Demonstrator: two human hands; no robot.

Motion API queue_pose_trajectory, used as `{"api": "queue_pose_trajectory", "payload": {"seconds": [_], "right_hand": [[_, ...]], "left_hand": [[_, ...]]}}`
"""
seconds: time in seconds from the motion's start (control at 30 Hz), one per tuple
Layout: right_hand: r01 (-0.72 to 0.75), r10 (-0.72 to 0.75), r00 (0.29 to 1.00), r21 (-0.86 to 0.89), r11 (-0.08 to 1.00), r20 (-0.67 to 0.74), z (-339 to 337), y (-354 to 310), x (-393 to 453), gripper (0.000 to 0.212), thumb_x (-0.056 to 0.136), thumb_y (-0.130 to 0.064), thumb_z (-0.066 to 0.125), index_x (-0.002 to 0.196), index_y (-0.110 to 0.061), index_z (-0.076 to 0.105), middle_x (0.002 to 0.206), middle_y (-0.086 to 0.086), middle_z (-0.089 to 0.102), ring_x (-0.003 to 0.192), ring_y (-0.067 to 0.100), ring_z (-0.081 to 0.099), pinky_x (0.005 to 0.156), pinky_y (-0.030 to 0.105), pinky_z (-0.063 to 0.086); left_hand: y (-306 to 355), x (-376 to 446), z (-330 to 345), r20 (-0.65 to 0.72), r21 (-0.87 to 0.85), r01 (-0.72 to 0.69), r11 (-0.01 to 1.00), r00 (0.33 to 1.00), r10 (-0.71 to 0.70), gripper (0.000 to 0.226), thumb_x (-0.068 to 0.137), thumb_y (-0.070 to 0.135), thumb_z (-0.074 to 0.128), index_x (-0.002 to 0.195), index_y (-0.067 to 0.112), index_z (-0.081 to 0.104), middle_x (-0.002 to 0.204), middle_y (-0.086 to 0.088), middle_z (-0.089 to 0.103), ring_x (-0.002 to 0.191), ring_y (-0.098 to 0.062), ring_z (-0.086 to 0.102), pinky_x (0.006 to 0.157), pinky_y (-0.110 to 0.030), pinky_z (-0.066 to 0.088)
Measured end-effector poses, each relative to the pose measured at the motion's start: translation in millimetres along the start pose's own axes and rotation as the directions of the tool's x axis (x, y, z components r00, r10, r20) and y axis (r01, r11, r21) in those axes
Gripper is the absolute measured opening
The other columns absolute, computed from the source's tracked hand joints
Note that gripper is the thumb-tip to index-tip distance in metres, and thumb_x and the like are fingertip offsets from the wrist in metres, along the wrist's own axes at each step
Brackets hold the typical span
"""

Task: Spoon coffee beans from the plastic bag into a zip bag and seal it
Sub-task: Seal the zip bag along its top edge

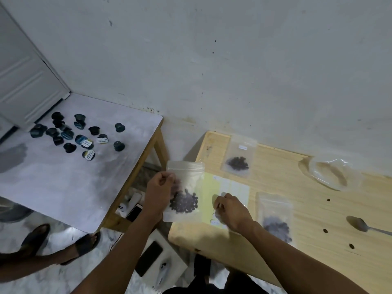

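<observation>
My left hand (159,192) grips a clear zip bag (186,177) by its left edge and holds it upright over the gap beside the wooden table (297,209). Dark coffee beans (184,202) fill its lower part. My right hand (230,211) rests on a yellow label sheet (224,187), fingers curled and pinching at something small on it. Two other zip bags with beans lie flat, one at the back (238,159) and one to the right (275,217). The clear plastic bag (333,174) lies crumpled at the far right. A metal spoon (360,224) lies near the right edge.
A white low table (63,177) on the left carries several dark coffee capsules (80,134). Phones and a power strip (132,206) lie on the floor between the tables. Another person's sandalled feet (63,245) are at lower left. A wall stands behind.
</observation>
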State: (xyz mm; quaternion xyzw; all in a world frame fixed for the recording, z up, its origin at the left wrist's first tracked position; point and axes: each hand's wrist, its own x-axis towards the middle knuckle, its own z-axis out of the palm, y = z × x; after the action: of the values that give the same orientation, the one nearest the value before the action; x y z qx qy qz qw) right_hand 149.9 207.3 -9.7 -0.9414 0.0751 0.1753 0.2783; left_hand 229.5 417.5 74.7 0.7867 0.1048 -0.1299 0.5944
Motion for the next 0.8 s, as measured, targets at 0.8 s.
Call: {"api": "queue_pose_trajectory", "payload": {"seconds": [0.8], "right_hand": [[0.116,0.178,0.889,0.586,0.802,-0.421,-143,-35,-21,0.02,0.086,-0.019,0.069,0.098,-0.023,0.053,0.073,-0.002,0.06,0.061,0.005,0.052,0.06,0.018,0.041]], "left_hand": [[71,-19,102,0.3,-0.091,-0.198,0.976,0.929,0.216,0.02,0.099,0.013,0.052,0.102,0.024,0.069,0.095,0.012,0.074,0.084,0.0,0.07,0.066,-0.012,0.052]]}}
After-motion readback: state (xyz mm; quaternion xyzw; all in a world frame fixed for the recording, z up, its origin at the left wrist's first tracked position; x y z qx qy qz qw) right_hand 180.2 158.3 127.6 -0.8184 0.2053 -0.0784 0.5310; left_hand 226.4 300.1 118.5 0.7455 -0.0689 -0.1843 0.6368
